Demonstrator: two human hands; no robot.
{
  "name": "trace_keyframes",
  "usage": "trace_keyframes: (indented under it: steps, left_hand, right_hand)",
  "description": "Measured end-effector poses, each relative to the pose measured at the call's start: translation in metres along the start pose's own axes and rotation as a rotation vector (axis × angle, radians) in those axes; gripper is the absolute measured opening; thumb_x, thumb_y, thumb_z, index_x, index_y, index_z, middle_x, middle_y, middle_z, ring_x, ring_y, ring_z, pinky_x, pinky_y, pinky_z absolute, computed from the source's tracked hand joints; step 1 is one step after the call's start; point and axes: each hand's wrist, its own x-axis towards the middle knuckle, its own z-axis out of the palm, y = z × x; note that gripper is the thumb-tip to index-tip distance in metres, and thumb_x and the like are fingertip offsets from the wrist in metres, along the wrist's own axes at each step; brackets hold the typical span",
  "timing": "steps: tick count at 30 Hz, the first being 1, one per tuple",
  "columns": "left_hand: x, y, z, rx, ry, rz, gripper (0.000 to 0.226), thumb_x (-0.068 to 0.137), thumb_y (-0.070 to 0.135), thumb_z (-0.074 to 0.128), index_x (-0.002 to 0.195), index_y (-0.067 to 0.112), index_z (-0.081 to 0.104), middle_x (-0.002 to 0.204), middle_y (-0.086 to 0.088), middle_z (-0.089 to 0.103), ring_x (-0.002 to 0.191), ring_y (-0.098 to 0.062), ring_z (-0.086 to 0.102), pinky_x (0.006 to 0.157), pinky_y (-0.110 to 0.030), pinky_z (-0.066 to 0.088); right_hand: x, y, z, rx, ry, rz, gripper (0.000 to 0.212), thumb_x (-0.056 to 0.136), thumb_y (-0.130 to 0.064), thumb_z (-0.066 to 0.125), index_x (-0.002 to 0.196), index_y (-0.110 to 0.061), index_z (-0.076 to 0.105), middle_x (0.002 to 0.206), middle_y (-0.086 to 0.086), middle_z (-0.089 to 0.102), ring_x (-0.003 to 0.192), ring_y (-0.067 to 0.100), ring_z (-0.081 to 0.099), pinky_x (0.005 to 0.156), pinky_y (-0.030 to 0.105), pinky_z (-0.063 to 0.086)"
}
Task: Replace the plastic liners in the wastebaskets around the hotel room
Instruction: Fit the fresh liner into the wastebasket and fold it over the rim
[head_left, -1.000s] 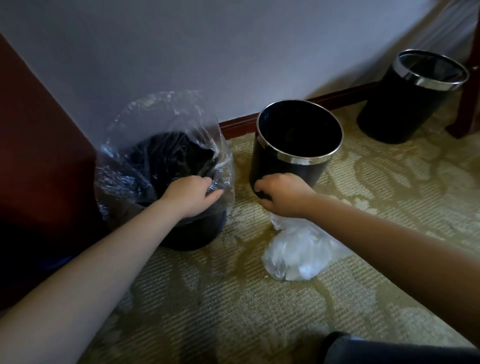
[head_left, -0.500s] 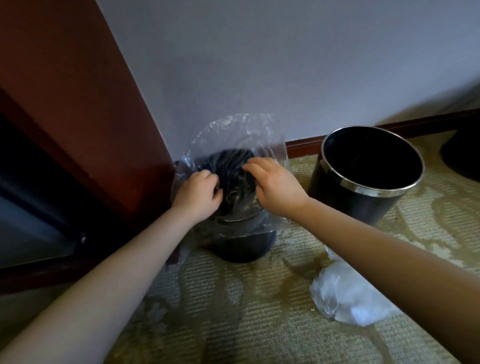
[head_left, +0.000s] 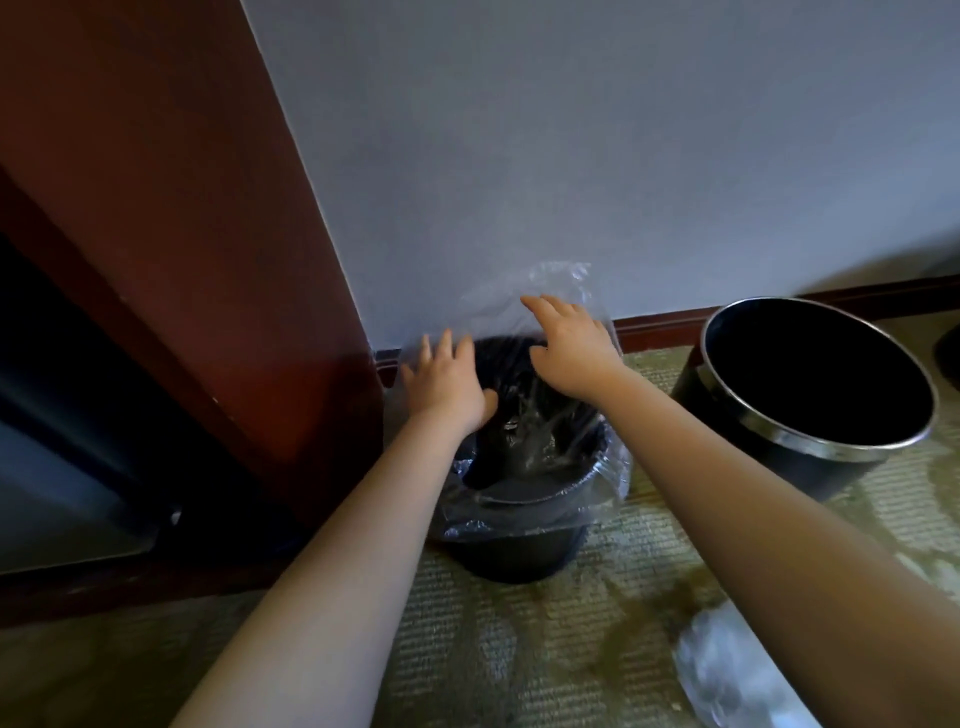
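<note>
A black wastebasket (head_left: 519, 551) stands on the carpet against the wall, with a clear plastic liner (head_left: 550, 291) draped over its mouth and standing up at the back. My left hand (head_left: 441, 384) lies over the basket's left rim, fingers spread and straight on the plastic. My right hand (head_left: 566, 343) reaches over the far rim, fingers extended against the raised liner. The near edge of the liner hangs over the front rim. A second black wastebasket (head_left: 769, 431) with a chrome rim stands to the right, unlined.
A dark red wooden cabinet (head_left: 182, 234) rises at the left, close beside the lined basket. A crumpled clear bag (head_left: 737, 675) lies on the patterned carpet at the lower right. A grey wall and dark baseboard (head_left: 675, 322) run behind.
My right hand left the second basket and came over to the liner. Both hands have moved from the near rim towards the far rim, and their fingers have opened out flat.
</note>
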Motion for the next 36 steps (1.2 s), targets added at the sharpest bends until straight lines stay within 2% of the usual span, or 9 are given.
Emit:
trace_keyframes:
  steps: [5, 9, 15, 19, 24, 29, 33, 34, 36]
  left_hand:
    - [0.019, -0.019, 0.007, -0.158, -0.078, -0.018, 0.079, 0.088, 0.041, 0.060, 0.150, 0.020, 0.017, 0.156, -0.005, 0.023, 0.140, -0.030, 0.028, 0.106, -0.046, 0.034]
    - [0.025, -0.034, 0.013, -0.237, -0.104, 0.016, 0.079, 0.087, 0.039, 0.061, 0.151, 0.025, 0.017, 0.151, -0.007, 0.034, 0.134, -0.029, 0.038, 0.101, -0.037, 0.038]
    - [0.030, -0.035, 0.016, -0.189, -0.051, -0.007, 0.073, 0.087, 0.043, 0.059, 0.149, 0.028, 0.023, 0.143, -0.008, 0.046, 0.128, -0.029, 0.046, 0.094, -0.035, 0.042]
    - [0.029, -0.035, 0.016, -0.218, -0.018, 0.005, 0.061, 0.086, 0.042, 0.062, 0.139, 0.026, 0.037, 0.131, -0.008, 0.055, 0.120, -0.029, 0.052, 0.090, -0.036, 0.045]
    - [0.029, -0.041, 0.021, -0.218, -0.024, -0.048, 0.055, 0.084, 0.046, 0.061, 0.127, 0.017, 0.041, 0.114, -0.009, 0.061, 0.104, -0.031, 0.057, 0.073, -0.033, 0.043]
    - [0.025, -0.040, 0.022, -0.175, -0.029, -0.086, 0.058, 0.086, 0.049, 0.056, 0.127, 0.011, 0.041, 0.111, -0.007, 0.057, 0.098, -0.027, 0.056, 0.071, -0.033, 0.043]
    - [0.019, -0.032, 0.023, 0.123, 0.144, 0.011, 0.065, 0.085, 0.047, 0.057, 0.135, 0.014, 0.034, 0.139, -0.011, 0.038, 0.125, -0.032, 0.040, 0.094, -0.043, 0.039]
    - [0.017, -0.027, 0.022, 0.161, 0.220, 0.067, 0.061, 0.085, 0.044, 0.057, 0.135, 0.014, 0.036, 0.143, -0.011, 0.034, 0.129, -0.032, 0.035, 0.098, -0.044, 0.035]
    - [0.014, -0.008, 0.018, 0.124, 0.306, 0.175, 0.048, 0.087, 0.039, 0.055, 0.127, 0.012, 0.047, 0.140, -0.011, 0.037, 0.128, -0.032, 0.035, 0.100, -0.044, 0.034]
  right_hand:
    - [0.030, 0.010, 0.020, 0.218, -0.142, 0.106, 0.075, 0.092, -0.032, 0.061, 0.154, -0.023, 0.019, 0.157, 0.009, 0.028, 0.140, 0.031, 0.034, 0.111, 0.046, 0.035]
    - [0.036, 0.023, 0.030, 0.263, -0.229, 0.135, 0.081, 0.091, -0.039, 0.063, 0.155, -0.023, 0.017, 0.157, 0.005, 0.031, 0.139, 0.027, 0.038, 0.109, 0.036, 0.035]
    - [0.044, 0.038, 0.024, 0.113, -0.112, 0.089, 0.065, 0.089, -0.049, 0.062, 0.143, -0.019, 0.044, 0.136, 0.010, 0.056, 0.123, 0.030, 0.052, 0.100, 0.037, 0.042]
    - [0.055, 0.031, 0.020, -0.019, -0.095, -0.028, 0.054, 0.090, -0.057, 0.055, 0.134, -0.025, 0.055, 0.130, 0.013, 0.053, 0.124, 0.031, 0.045, 0.103, 0.039, 0.036]
    - [0.055, 0.038, 0.023, 0.651, -0.365, 0.336, 0.067, 0.094, -0.064, 0.039, 0.144, -0.020, 0.045, 0.149, 0.010, 0.042, 0.135, 0.031, 0.041, 0.113, 0.044, 0.029]
    - [0.025, 0.075, 0.039, 1.000, -0.324, 0.646, 0.090, 0.083, -0.079, 0.039, 0.146, -0.015, 0.041, 0.153, 0.013, 0.036, 0.136, 0.036, 0.039, 0.115, 0.053, 0.027]
    - [0.000, 0.085, 0.053, 1.051, -0.319, 0.761, 0.125, 0.054, -0.093, 0.053, 0.146, -0.011, 0.038, 0.150, 0.018, 0.039, 0.132, 0.041, 0.043, 0.112, 0.058, 0.032]
    - [-0.002, 0.083, 0.052, 1.028, -0.304, 0.775, 0.118, 0.059, -0.090, 0.053, 0.144, -0.009, 0.041, 0.148, 0.017, 0.043, 0.130, 0.040, 0.045, 0.111, 0.057, 0.033]
    - [-0.003, 0.078, 0.044, 0.934, -0.202, 0.737, 0.078, 0.089, -0.070, 0.043, 0.133, -0.007, 0.051, 0.133, 0.016, 0.054, 0.123, 0.036, 0.051, 0.109, 0.051, 0.037]
